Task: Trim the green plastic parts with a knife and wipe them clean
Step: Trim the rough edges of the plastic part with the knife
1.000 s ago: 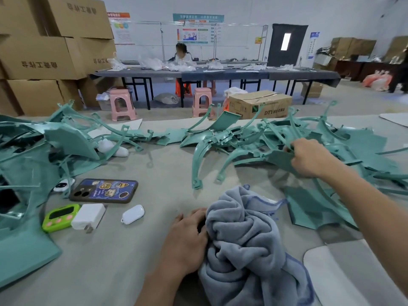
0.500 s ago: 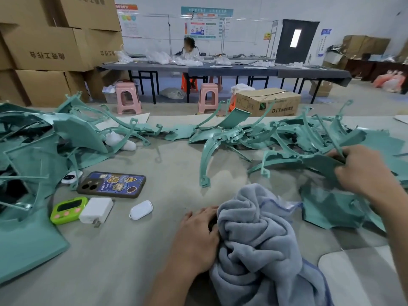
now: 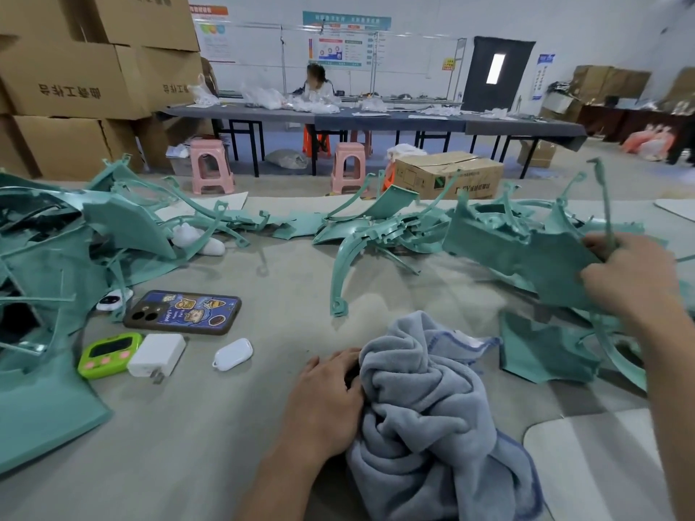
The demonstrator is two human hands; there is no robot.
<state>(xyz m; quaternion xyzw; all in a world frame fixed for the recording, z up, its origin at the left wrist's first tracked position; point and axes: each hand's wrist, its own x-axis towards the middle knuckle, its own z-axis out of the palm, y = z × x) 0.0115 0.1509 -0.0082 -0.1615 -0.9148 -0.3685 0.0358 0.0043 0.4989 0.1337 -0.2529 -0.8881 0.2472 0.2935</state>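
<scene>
My right hand (image 3: 632,276) grips a large green plastic part (image 3: 545,257) and holds it raised above the table at the right. More green parts lie in a heap (image 3: 383,227) across the middle of the table, and another pile (image 3: 67,242) sits at the left. A crumpled grey towel (image 3: 428,408) lies in front of me. My left hand (image 3: 323,400) rests against the towel's left side with its fingers tucked into the folds. No knife is in view.
On the grey table (image 3: 210,445) at the left lie a phone (image 3: 184,312), a green timer (image 3: 109,355), a white charger (image 3: 156,355) and a small white tag (image 3: 233,354). A flat green panel (image 3: 541,351) lies under my right arm. Stools, boxes and another work table stand behind.
My right hand has pulled the green part out of the heap, toward the right and up off the table. My left hand has stayed at the towel.
</scene>
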